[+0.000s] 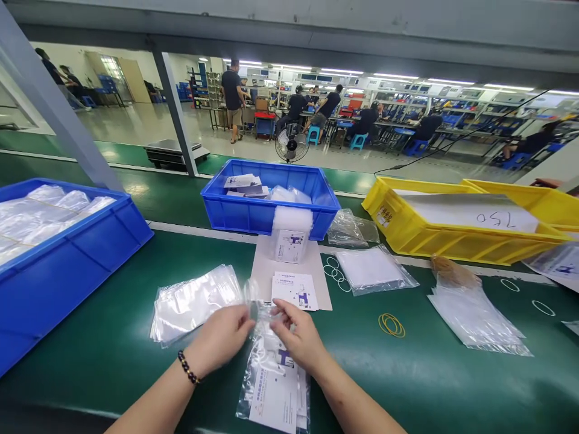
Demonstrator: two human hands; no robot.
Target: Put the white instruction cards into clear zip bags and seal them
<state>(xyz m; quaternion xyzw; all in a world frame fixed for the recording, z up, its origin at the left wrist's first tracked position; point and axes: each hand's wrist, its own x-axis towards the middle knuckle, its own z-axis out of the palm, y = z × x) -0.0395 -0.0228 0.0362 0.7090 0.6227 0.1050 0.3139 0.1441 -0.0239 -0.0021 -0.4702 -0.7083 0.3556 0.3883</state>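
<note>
Where our two hands come close: the upper end of a clear bag (266, 346) lies between our left hand (226, 330) and our right hand (296, 334), on the green table (357, 355).
Clear bag: flat on the table in front of us, with printed cards (274, 395) inside it.
Long axis: from the upper end between our hands, the bag runs down toward our body, its lower end leaning slightly to the right.
Left hand: it is left of the upper end and just beside it, thumb and fingers drawn together; blur keeps us from telling what they pinch.
Right hand: it overlaps the bag's right side in our view and so is the nearer to the cards; thumb and fingers stand apart, clamped on nothing we can make out.
Blurred plastic (251, 295): it shows just beyond our left hand, too smeared for us to say whether it belongs to the bag.
Empty-looking bags (196, 304): a fanned pile just left of our left hand.
Loose cards (296, 291): straight beyond our right hand, on a pale board (262, 265), with a wrapped bundle (289, 246) standing behind them.
Rubber bands (391, 325): in a loose coil well to our right.
</note>
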